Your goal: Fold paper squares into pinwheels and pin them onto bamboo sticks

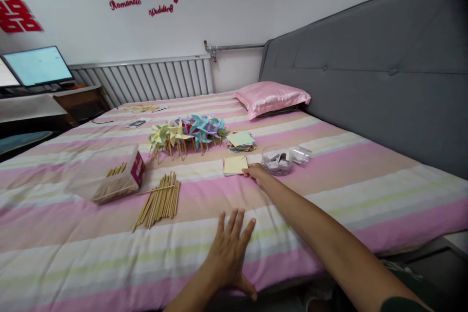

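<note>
Yellow square paper sheet (235,165) lies flat mid-bed, toward the headboard side. The right hand (256,173) touches its right corner, fingers together; the left hand (229,248) rests spread flat near the bed's front edge.

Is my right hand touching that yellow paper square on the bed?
Touching. The head view shows the right hand's fingertips meeting the right edge of the yellow paper square.

paper square (235,165) between sticks (159,201) and jar (277,160)
</note>
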